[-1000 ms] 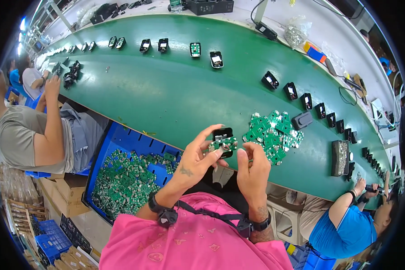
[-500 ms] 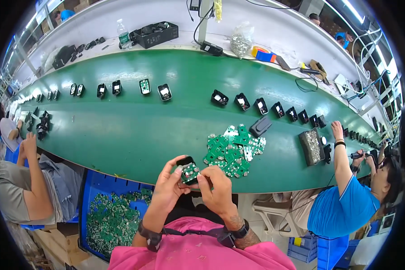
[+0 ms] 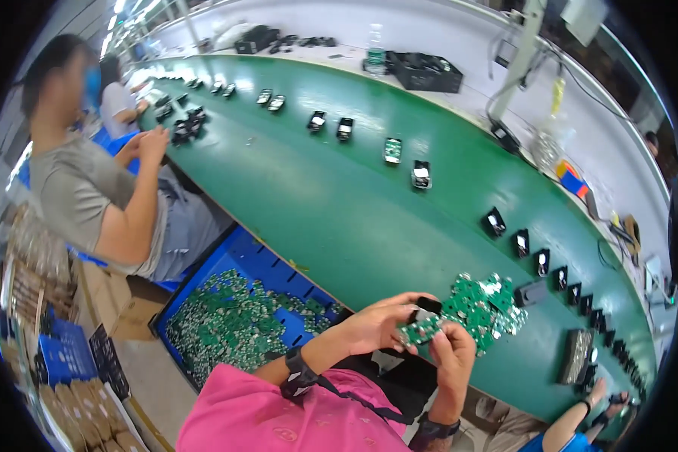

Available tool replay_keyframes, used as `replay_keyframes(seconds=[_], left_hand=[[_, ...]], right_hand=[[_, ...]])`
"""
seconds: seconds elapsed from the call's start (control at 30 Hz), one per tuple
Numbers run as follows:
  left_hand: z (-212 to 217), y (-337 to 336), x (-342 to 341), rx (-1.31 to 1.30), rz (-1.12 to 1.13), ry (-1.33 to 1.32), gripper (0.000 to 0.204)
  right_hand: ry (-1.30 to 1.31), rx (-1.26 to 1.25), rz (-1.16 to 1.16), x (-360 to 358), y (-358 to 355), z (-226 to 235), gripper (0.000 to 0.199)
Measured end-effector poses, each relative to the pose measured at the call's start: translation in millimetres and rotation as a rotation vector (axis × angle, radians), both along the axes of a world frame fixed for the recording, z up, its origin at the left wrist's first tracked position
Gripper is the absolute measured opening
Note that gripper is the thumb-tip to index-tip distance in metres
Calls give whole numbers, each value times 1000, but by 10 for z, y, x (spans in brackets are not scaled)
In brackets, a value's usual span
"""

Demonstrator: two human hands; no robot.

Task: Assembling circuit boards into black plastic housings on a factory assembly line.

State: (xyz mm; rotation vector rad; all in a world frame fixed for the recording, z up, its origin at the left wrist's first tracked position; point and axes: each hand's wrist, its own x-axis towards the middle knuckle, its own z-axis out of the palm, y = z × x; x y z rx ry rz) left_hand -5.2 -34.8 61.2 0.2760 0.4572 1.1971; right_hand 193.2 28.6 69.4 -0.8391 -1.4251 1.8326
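My left hand (image 3: pixel 384 325) grips a small black plastic housing (image 3: pixel 429 305) above the near edge of the table. A green circuit board (image 3: pixel 420 330) with silvery parts lies against the housing, between my two hands. With thumb and fingers, my right hand (image 3: pixel 455 352) pinches the right side of this board. Whether the board sits inside the housing or only against it, I cannot tell. Just beyond my right hand, a loose pile of green circuit boards (image 3: pixel 474 305) lies on the table, and a dark grey plastic piece (image 3: pixel 531 293) rests at its right.
Black housings (image 3: pixel 421 175) stand in a spaced row along the green table (image 3: pixel 316 196). A blue bin (image 3: pixel 252 252) full of circuit boards is at my left. A seated co-worker (image 3: pixel 105 188) is beyond it; another's arm (image 3: pixel 572 426) shows lower right. A speckled block (image 3: pixel 575 357) stands near that arm.
The view has swung to the left, so the table and bin appear shifted right and tilted. Both my hands still hold the housing and board, with the board now angled differently.
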Motion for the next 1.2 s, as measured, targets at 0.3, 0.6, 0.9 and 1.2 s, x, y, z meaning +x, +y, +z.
replay_keyframes(seconds=[0.3, 0.6, 0.9, 1.2], left_hand=[[47, -12, 288, 256, 213, 637, 65], [255, -36, 302, 388, 396, 1232, 54], [332, -127, 359, 345, 536, 1365, 47], [362, -111, 422, 364, 433, 1372, 51]], right_hand=[[-11, 36, -260, -101, -84, 29, 17], [-197, 228, -223, -37, -171, 271, 14], [-138, 154, -291, -34, -270, 277, 7], [-186, 164, -255, 5, -258, 279, 10]])
